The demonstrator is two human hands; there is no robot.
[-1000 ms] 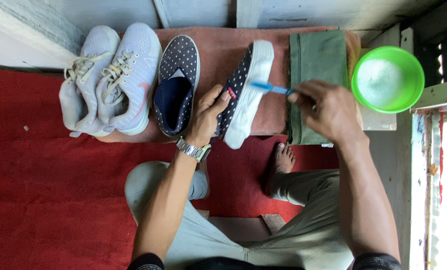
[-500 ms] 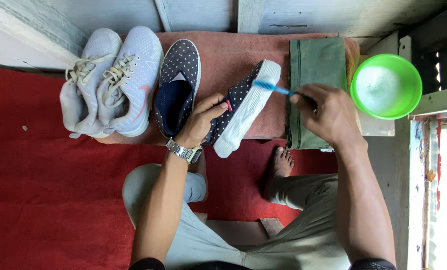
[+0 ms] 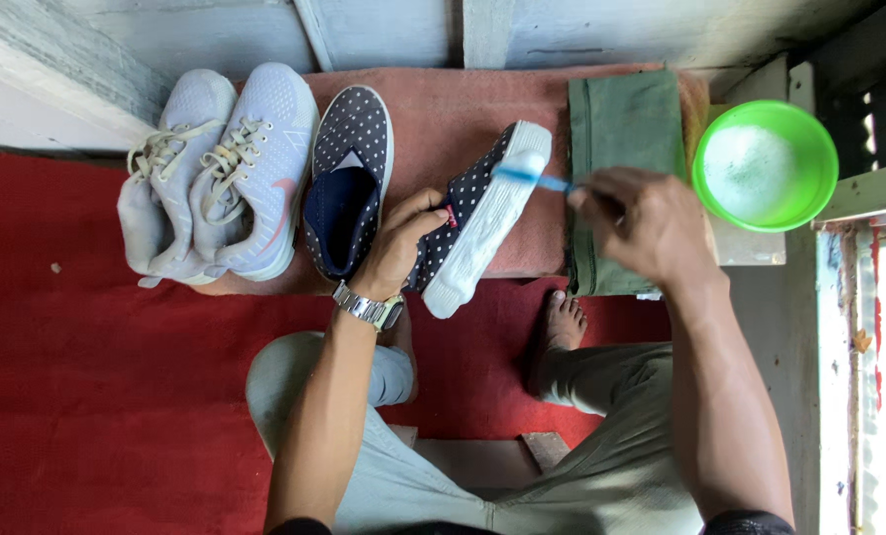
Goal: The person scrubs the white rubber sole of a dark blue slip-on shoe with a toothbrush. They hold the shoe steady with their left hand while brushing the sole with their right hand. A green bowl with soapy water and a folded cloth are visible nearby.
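Fingers of the left hand are clamped around the upper of a dark polka-dot slip-on shoe, tipping it on edge so its white sole faces up and to the right, toe toward the wall. Right hand has its fingers closed on the handle of a blue toothbrush, bristle end resting on the sole near the toe. Shoe sits over the front edge of a reddish mat on a low step, just beside its matching shoe, which lies flat. Pair of pale grey lace-up sneakers farther left; folded green cloth to the right; green bowl of white foamy liquid beyond it (contents look like suds, cannot confirm). Judgement: scrubbing goes best with short strokes along the sole's ridges, the left grip holding the shoe firm against the brush pressure, and frequent re-wetting at the bowl.
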